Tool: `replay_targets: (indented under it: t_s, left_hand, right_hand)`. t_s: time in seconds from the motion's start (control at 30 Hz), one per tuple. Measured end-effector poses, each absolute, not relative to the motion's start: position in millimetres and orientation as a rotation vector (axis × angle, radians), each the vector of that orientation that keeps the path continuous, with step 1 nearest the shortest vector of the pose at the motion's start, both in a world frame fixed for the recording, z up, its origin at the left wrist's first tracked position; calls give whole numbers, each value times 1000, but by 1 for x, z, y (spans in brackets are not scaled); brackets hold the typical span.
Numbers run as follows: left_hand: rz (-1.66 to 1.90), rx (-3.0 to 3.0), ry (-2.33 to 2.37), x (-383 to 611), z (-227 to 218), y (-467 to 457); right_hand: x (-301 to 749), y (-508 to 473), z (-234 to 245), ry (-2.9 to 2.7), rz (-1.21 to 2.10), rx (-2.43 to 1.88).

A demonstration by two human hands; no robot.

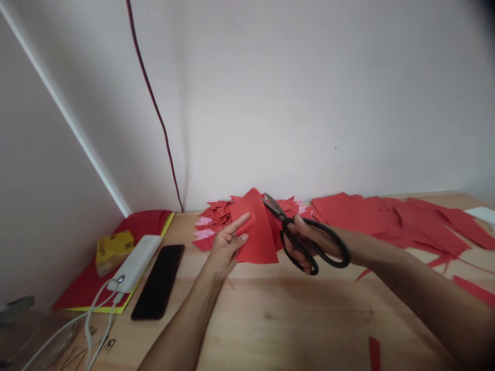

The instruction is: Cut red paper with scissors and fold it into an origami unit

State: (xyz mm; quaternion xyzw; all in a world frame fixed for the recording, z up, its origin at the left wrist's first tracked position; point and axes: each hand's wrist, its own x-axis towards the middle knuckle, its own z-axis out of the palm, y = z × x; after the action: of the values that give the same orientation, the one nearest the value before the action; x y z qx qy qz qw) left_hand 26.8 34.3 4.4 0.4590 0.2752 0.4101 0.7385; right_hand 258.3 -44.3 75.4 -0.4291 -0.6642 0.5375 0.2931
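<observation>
My left hand (228, 245) grips a sheet of red paper (257, 234) by its left side, thumb and forefinger lying on its near face. The sheet is held up, its top coming to a point. In my right hand (305, 242) is a pair of black-handled scissors (282, 217), fingers through the loops. The blades are slightly apart at the sheet's upper right edge; whether they touch it I cannot tell. Behind the sheet lies a heap of jagged red and pink paper cutouts (216, 216), partly hidden by it.
Red paper pieces (386, 221) spread along the wall on the right. At left are a black phone (158, 282), a white power bank (135, 263) with cables, a yellow packet (114, 251) and red and yellow sheets (77, 291). A red scrap (374, 353) lies on the wooden table (286, 330).
</observation>
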Motion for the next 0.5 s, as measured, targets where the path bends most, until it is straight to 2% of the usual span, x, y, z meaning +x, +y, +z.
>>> replay_targets:
  t_s: [0.5]
  left_hand:
    - [904,1010,566,25,0,37]
  right_hand:
    - [261,-43,74,-1848,1475,-1155]
